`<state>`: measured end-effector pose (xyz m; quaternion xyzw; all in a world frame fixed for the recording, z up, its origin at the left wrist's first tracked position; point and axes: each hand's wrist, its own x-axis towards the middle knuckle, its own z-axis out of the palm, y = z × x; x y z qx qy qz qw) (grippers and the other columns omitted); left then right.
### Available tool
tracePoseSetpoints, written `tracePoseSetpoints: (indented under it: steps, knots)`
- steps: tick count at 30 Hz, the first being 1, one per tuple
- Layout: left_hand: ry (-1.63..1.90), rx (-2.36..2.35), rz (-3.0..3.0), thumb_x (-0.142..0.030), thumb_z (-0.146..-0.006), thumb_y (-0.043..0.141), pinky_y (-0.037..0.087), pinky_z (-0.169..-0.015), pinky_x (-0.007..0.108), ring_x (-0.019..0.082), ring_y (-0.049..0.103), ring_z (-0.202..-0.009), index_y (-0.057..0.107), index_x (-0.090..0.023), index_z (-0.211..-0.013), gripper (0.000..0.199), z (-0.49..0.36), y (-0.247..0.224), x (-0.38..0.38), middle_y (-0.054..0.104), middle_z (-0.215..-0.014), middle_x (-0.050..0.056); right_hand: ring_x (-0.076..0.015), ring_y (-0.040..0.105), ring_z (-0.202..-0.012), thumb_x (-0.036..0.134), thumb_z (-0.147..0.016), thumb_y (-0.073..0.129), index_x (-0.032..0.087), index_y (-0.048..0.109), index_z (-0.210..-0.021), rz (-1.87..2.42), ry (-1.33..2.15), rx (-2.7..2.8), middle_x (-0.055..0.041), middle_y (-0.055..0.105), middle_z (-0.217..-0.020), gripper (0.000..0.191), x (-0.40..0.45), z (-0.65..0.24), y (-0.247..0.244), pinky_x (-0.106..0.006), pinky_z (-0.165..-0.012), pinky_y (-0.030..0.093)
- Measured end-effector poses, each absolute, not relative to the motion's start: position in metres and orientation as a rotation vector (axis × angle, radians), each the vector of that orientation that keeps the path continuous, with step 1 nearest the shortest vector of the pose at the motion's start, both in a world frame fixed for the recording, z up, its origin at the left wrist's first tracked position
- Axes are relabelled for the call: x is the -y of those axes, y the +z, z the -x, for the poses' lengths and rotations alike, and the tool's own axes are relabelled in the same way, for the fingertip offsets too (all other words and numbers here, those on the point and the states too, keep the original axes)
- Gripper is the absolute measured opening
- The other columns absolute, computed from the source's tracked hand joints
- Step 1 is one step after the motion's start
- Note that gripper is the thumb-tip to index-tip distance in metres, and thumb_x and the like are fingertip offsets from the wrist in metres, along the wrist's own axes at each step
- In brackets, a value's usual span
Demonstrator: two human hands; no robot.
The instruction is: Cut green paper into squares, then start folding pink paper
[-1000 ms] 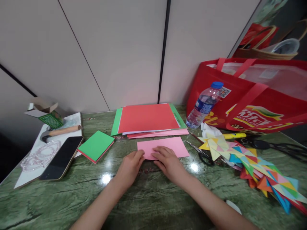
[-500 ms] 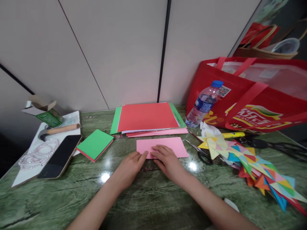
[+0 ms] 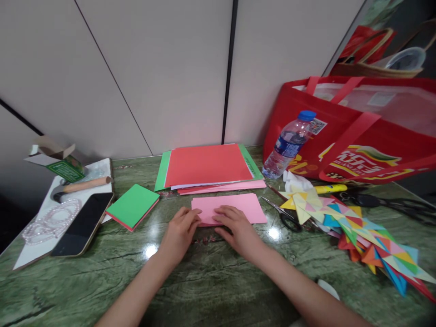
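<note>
A pink sheet of paper [image 3: 243, 206], folded into a long rectangle, lies flat in front of me. At its left end my left hand [image 3: 181, 229] has its fingers curled, thumb and forefinger pinching the near left corner. My right hand [image 3: 235, 225] rests on the middle of the near edge, fingers stretched out over the paper and pressing on it. Just behind is a stack of coloured paper with a red sheet [image 3: 207, 165] on top. To the left sits a smaller pile of square paper, green sheet [image 3: 133, 205] uppermost.
Right of the paper lie scissors [image 3: 290, 221] and a long folded-paper piece [image 3: 368, 231] in many colours. A water bottle [image 3: 284, 147] leans against a red bag [image 3: 344, 122]. On the left are a phone [image 3: 83, 225], a wooden-handled tool [image 3: 86, 184] and a small green box [image 3: 68, 168].
My left hand has drawn back leftward to the paper's left end, its fingers now more curled. The right hand stays about where it was. The view has shifted slightly.
</note>
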<state>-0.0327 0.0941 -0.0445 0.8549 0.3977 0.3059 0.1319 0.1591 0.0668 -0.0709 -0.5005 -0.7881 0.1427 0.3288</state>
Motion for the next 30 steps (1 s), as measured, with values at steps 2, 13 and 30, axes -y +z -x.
tracePoseSetpoints:
  steps: [2, 13, 30]
  knots:
    - [0.996, -1.105, -2.475, -0.012, -0.080, 0.046, 0.047, -0.067, 0.027, 0.014, 0.055, -0.079, 0.054, -0.018, -0.100, 0.022, 0.029, -0.041, -0.092, 0.058, -0.079, 0.004, -0.0221, 0.052, -0.101, 0.022, -0.077, 0.058, 0.020, 0.063, -0.096, 1.281, 0.401, 1.960, -0.0092, 0.062, -0.103, 0.020, -0.067, -0.158, -0.069, -0.041, -0.084, 0.044]
    - [1.179, -1.484, -1.689, -0.029, -0.063, 0.067, 0.046, -0.057, 0.027, 0.011, 0.052, -0.061, 0.050, -0.017, -0.100, 0.043, 0.021, -0.030, -0.083, 0.049, -0.077, -0.001, -0.0179, 0.060, -0.076, 0.020, -0.078, 0.054, 0.019, 0.064, -0.076, 1.268, 0.563, 1.566, -0.0049, 0.066, -0.076, 0.010, -0.063, -0.155, -0.050, -0.030, -0.068, 0.049]
    - [1.031, -0.985, -0.873, -0.020, -0.057, 0.073, 0.046, -0.067, 0.024, 0.013, 0.058, -0.075, 0.050, -0.016, -0.104, 0.052, 0.013, -0.031, -0.081, 0.062, -0.089, 0.005, -0.0151, 0.057, -0.068, 0.034, -0.073, 0.062, 0.019, 0.057, -0.088, 1.213, 0.615, 1.820, -0.0025, 0.062, -0.074, 0.022, -0.051, -0.148, -0.047, -0.027, -0.060, 0.049]
